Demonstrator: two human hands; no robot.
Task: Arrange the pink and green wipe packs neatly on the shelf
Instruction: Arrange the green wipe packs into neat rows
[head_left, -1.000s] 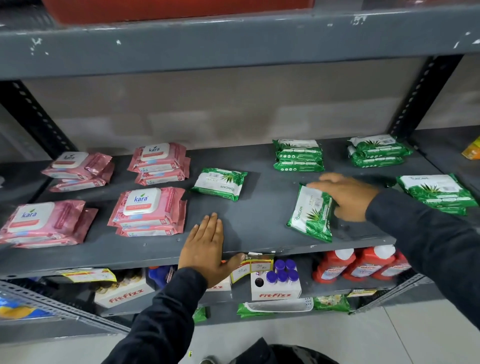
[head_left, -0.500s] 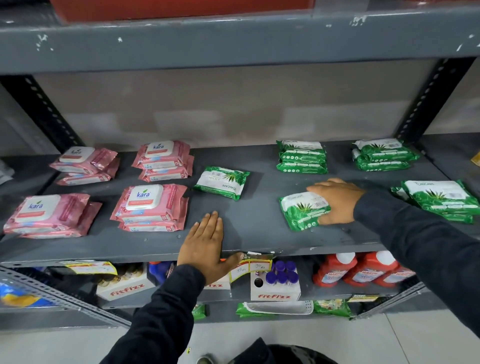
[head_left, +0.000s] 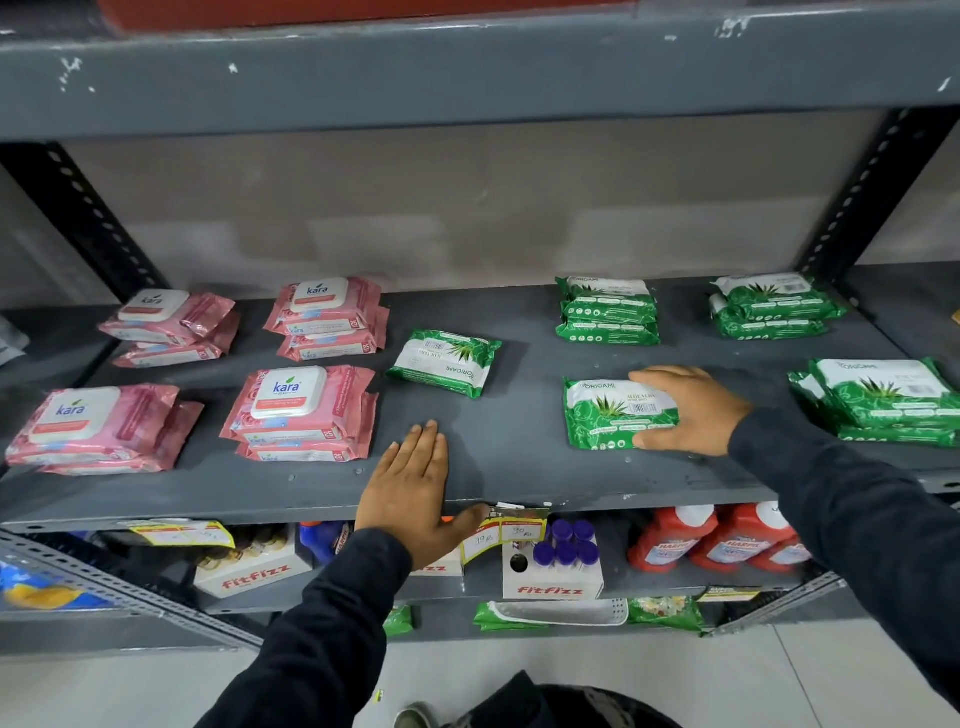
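On the grey shelf (head_left: 519, 467), pink Kara wipe packs sit in several stacks at the left: back left (head_left: 166, 325), back centre (head_left: 327, 317), front left (head_left: 98, 428), front centre (head_left: 301, 410). A lone green pack (head_left: 444, 361) lies askew in the middle. Green stacks stand at the back (head_left: 605, 312), back right (head_left: 769, 306) and right (head_left: 883, 400). My right hand (head_left: 685, 408) grips the right end of a green pack (head_left: 608, 413) lying flat on the shelf. My left hand (head_left: 410, 488) rests flat on the shelf's front edge, holding nothing.
The shelf above (head_left: 467, 73) overhangs the working space. Black perforated uprights (head_left: 872, 192) stand at both sides. Below, the lower shelf holds Fitfizz boxes (head_left: 550, 577), red bottles (head_left: 717, 535) and price tags (head_left: 504, 530). Bare shelf surface lies between the pink and green groups.
My right hand turned the green pack from tilted at the shelf edge to flat and square, and slid it back onto the shelf. My left hand stayed in place.
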